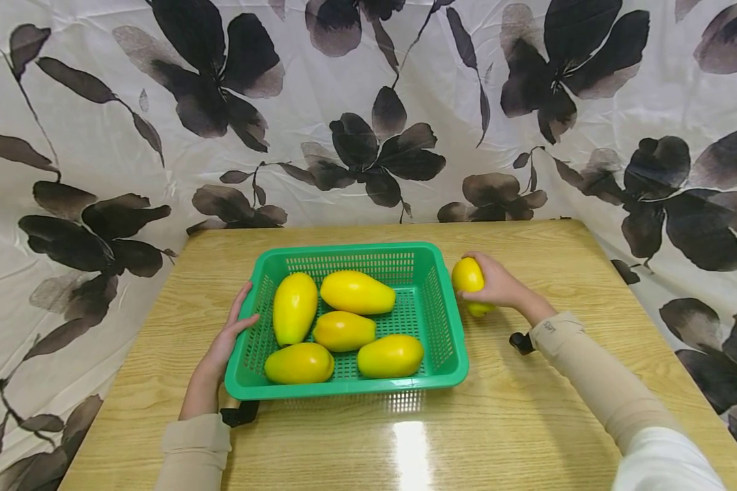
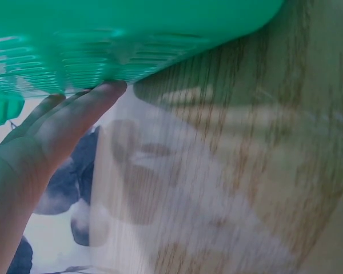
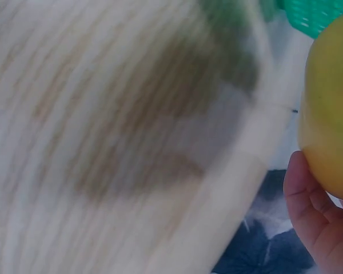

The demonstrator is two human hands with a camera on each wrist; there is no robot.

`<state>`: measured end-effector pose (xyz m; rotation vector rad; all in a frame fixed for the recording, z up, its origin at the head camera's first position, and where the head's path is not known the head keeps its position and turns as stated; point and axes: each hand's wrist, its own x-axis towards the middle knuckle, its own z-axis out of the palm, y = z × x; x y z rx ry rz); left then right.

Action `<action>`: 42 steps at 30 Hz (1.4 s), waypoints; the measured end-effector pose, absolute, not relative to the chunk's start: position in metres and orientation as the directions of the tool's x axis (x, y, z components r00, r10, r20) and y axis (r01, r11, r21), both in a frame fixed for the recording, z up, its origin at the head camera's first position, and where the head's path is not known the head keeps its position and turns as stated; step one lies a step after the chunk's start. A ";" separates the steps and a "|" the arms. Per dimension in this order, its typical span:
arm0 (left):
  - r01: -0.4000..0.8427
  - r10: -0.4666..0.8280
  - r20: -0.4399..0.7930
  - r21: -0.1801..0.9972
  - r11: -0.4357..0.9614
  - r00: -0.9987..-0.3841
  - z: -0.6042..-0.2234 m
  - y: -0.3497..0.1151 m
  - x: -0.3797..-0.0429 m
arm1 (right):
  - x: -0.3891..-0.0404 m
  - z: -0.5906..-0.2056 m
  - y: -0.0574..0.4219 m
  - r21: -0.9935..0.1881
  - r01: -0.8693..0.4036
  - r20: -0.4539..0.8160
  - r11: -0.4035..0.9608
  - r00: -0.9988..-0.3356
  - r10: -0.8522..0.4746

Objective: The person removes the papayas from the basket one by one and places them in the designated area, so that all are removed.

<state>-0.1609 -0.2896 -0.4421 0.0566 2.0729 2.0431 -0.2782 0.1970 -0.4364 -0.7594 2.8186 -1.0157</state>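
A green plastic basket (image 1: pixel 344 390) with slotted walls stands on the wooden table, holding several yellow papayas (image 1: pixel 358 293). At its left side my left hand (image 1: pixel 224 341) holds the wall, the thumb over the rim and the fingers along the outside. The left wrist view shows those fingers (image 2: pixel 83 117) fairly straight against the basket's slotted side (image 2: pixel 103 57). Just beyond the right wall, my right hand (image 1: pixel 496 281) grips another papaya (image 1: pixel 468 275) over the table. Up close in the right wrist view, this papaya (image 3: pixel 334 108) is yellow with a greenish tinge, fingertips against its lower end.
The light wooden table (image 1: pixel 319 450) carries the basket near its middle. Behind and beside it hangs a white cloth (image 1: pixel 368 68) with dark flowers. A small black device (image 1: pixel 521 343) sits at the right wrist, another (image 1: pixel 241 413) at the left.
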 end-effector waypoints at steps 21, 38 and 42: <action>-0.114 0.196 -0.118 0.993 0.031 -0.974 -0.442 -0.289 -0.161 | -0.279 -0.460 0.194 -0.586 -0.442 0.032 0.679 -0.850 -0.526; -0.111 0.193 -0.115 0.993 0.033 -0.975 -0.442 -0.290 -0.161 | -0.282 -0.465 0.193 -0.568 -0.449 0.010 0.690 -0.842 -0.539; -0.112 0.193 -0.115 0.993 0.023 -0.975 -0.443 -0.290 -0.161 | -0.281 -0.464 0.195 -0.548 -0.458 0.007 0.700 -0.839 -0.544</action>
